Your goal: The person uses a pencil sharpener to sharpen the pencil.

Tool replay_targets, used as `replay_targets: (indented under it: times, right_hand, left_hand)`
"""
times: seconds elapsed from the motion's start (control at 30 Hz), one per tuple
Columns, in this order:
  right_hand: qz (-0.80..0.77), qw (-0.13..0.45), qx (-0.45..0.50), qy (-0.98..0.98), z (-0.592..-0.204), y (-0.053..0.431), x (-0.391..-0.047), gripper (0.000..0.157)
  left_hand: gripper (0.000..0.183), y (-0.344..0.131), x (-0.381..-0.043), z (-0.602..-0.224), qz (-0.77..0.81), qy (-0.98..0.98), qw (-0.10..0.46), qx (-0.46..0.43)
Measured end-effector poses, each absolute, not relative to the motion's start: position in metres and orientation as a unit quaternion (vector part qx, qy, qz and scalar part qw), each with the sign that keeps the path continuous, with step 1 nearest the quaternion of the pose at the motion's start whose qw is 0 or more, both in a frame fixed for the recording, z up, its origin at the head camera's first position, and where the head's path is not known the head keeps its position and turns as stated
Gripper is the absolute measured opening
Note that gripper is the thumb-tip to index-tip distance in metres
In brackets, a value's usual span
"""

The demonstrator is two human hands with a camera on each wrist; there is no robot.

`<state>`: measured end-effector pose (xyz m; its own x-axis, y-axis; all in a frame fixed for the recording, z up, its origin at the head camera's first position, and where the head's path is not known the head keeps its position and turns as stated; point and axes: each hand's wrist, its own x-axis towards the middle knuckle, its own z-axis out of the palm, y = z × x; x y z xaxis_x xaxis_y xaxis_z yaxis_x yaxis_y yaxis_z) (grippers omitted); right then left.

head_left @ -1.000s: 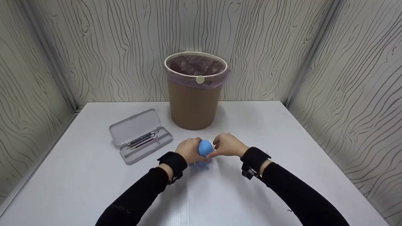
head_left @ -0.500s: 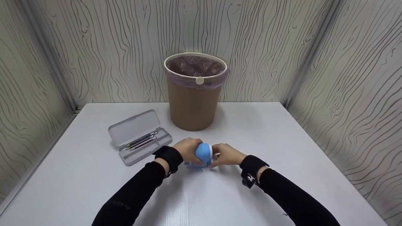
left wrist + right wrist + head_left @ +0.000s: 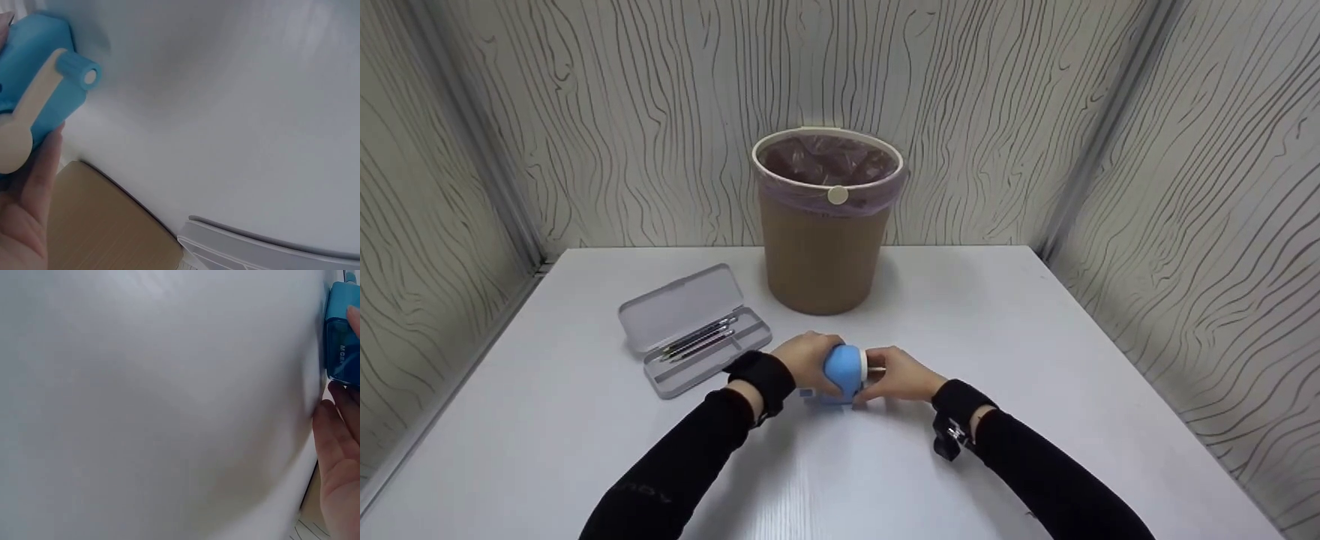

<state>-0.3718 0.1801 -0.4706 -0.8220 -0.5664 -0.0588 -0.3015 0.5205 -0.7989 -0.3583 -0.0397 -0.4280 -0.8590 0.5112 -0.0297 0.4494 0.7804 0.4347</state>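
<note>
A blue crank pencil sharpener [image 3: 842, 369] with a white plate at its right end sits low over the table, between both hands. My left hand [image 3: 808, 358] grips its body from the left. In the left wrist view the cream crank arm [image 3: 39, 84] with its blue knob [image 3: 79, 68] shows beside the left fingers. My right hand [image 3: 904, 373] holds the white-plate end, thumb and fingers curled at its edges; a thin pale piece shows between them. The right wrist view shows the sharpener's see-through blue drawer [image 3: 343, 349] by the right fingertips.
An open grey pencil case [image 3: 682, 307] holding several pencils [image 3: 701, 337] lies left of the hands. Behind them stands a brown bin [image 3: 821, 255] lined with a purple bag. The white table [image 3: 997, 322] meets patterned walls at the back and sides.
Both hands have lowered slightly with the sharpener and turned it, so its white plate now faces right. The right fingers have closed in around that end. In the last half second little moves.
</note>
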Motion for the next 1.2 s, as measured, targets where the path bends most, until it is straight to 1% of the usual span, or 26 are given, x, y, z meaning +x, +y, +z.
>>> replay_targets:
  times: [0.27, 0.43, 0.87, 1.0, 1.2]
  right_hand:
    - [-0.421, 0.146, -0.266, 0.855, -0.4781, 0.1793, -0.3777, 0.058]
    - [-0.402, 0.138, -0.275, 0.862, -0.4747, 0.179, -0.3749, 0.054]
    - [-0.383, 0.117, -0.287, 0.87, -0.471, 0.1809, -0.3758, 0.047]
    - [-0.371, 0.11, -0.291, 0.875, -0.4714, 0.1824, -0.3768, 0.046]
    - [-0.36, 0.113, -0.293, 0.879, -0.4706, 0.1824, -0.3765, 0.05]
  left_hand:
    - [0.065, -0.04, -0.3558, -0.4286, 0.207, 0.94, 0.063, 0.265]
    - [0.066, -0.04, -0.3546, -0.4281, 0.208, 0.941, 0.071, 0.259]
    - [0.065, -0.0391, -0.3566, -0.4284, 0.211, 0.939, 0.069, 0.262]
    - [0.066, -0.0384, -0.3568, -0.4285, 0.206, 0.941, 0.068, 0.26]
    - [0.066, -0.0394, -0.3573, -0.4296, 0.195, 0.944, 0.064, 0.259]
